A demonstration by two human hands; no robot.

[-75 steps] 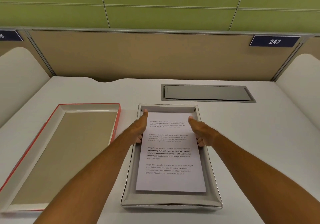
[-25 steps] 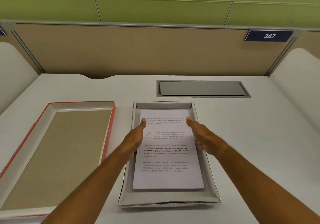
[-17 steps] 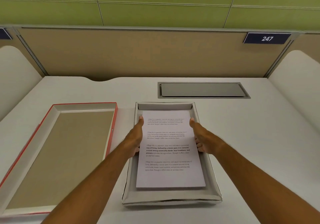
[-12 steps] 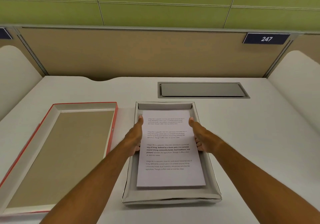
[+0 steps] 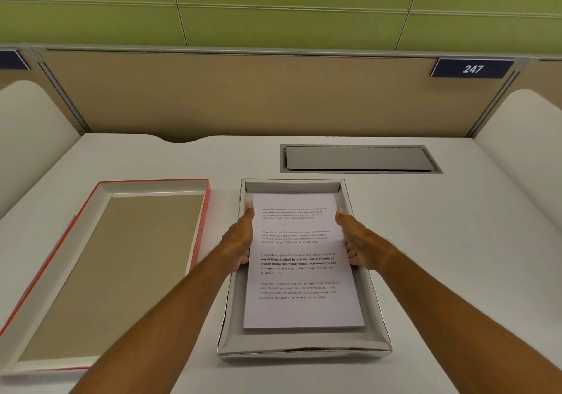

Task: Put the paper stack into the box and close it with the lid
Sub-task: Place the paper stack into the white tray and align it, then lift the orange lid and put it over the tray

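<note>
A white paper stack (image 5: 299, 305) with printed text lies inside the shallow silver-grey box (image 5: 304, 346) at the desk's middle. My left hand (image 5: 240, 240) grips the stack's left edge, thumb on top and fingers tucked under. On the stack's right edge my right hand (image 5: 355, 241) holds the same way. The red-edged lid (image 5: 109, 259) lies upside down to the left of the box, its brown inside facing up.
A grey cable hatch (image 5: 359, 158) is set into the desk just behind the box. Beige partition walls close the desk at the back and on both sides. A sign reading 247 (image 5: 472, 68) hangs at the back right.
The stack has settled lower and squarer in the box. Both hands stay on its side edges, having slid slightly along them.
</note>
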